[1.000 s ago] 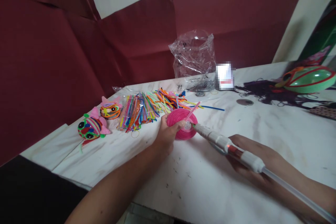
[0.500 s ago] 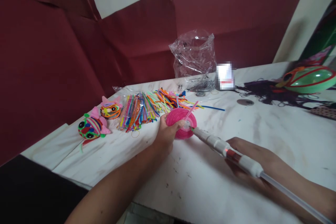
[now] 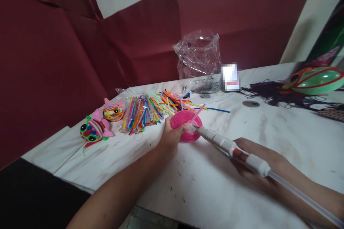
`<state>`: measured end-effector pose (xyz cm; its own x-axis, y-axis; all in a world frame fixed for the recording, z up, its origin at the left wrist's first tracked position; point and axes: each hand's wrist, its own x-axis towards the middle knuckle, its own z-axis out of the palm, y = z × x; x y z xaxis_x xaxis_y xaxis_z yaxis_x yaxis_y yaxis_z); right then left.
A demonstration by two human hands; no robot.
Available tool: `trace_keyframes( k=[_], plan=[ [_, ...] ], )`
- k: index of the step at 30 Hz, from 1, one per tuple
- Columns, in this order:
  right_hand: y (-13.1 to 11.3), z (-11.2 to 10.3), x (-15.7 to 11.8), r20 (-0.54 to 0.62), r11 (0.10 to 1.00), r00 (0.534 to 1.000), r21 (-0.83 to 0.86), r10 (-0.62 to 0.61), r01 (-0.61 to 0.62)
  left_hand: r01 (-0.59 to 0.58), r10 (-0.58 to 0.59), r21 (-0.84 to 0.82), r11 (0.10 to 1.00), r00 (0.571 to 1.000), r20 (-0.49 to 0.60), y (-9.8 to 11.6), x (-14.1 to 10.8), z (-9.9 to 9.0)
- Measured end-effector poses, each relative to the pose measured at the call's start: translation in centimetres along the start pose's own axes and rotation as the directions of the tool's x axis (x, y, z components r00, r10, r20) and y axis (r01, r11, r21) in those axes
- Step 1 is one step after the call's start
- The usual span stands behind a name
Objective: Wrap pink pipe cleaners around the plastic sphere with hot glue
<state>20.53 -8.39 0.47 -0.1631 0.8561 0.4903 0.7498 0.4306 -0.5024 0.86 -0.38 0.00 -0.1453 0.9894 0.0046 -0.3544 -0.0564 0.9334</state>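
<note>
Pinched in my left hand (image 3: 172, 134) is a round pink coiled piece (image 3: 185, 118), held by its left side with the thumb over its front. A pink strip (image 3: 199, 112) sticks up from its pale centre. My right hand (image 3: 249, 157) is wrapped round a white glue gun (image 3: 217, 141) with a glue stick trailing from its rear. The nozzle points left at the pale centre; whether it touches cannot be made out.
Colourful pipe cleaners (image 3: 145, 111) lie behind my left hand. Two decorated fish figures (image 3: 94, 128) are at the left. A clear plastic bag (image 3: 199, 61) stands at the back. A green balloon-like figure (image 3: 317, 80) and dark yarn (image 3: 268, 91) are at the right.
The pink coiled piece has shifted very slightly right with my left hand. The glue gun has moved a little to the right too.
</note>
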Motion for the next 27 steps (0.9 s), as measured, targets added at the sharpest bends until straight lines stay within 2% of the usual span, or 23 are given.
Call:
trace_keyframes(
  k=[3,5,9,13,19,22,27],
  plan=[
    [0.2,-0.1,0.1,0.037,0.995,0.997,0.076,-0.074,0.071,-0.003,0.003,-0.001,1.0,1.0,-0.007,-0.1,0.1,0.0],
    [0.3,-0.2,0.2,0.036,0.993,0.995,0.07,-0.097,0.095,-0.009,0.009,0.004,1.0,1.0,-0.008,-0.1,0.1,0.0],
    [0.8,0.1,0.3,0.028,0.999,0.998,-0.007,-0.049,0.049,0.001,-0.002,0.013,1.0,1.0,0.001,-0.1,0.0,0.0],
    [1.1,0.3,0.1,0.062,0.991,0.995,0.113,-0.082,0.075,0.008,-0.008,0.016,1.0,1.0,-0.011,-0.1,0.1,0.0],
    [0.9,-0.5,0.1,0.133,0.987,0.991,0.161,-0.022,0.0,0.017,-0.017,0.02,1.0,1.0,0.0,-0.1,0.1,0.2],
    [0.8,-0.7,0.2,0.165,0.983,0.985,0.183,-0.053,0.022,0.006,-0.006,0.031,1.0,1.0,-0.001,0.0,-0.2,0.2],
    [0.9,-0.7,0.3,0.129,0.974,0.983,0.204,-0.128,0.1,-0.02,0.02,0.004,1.0,1.0,0.012,0.0,-0.4,0.3]
  ],
)
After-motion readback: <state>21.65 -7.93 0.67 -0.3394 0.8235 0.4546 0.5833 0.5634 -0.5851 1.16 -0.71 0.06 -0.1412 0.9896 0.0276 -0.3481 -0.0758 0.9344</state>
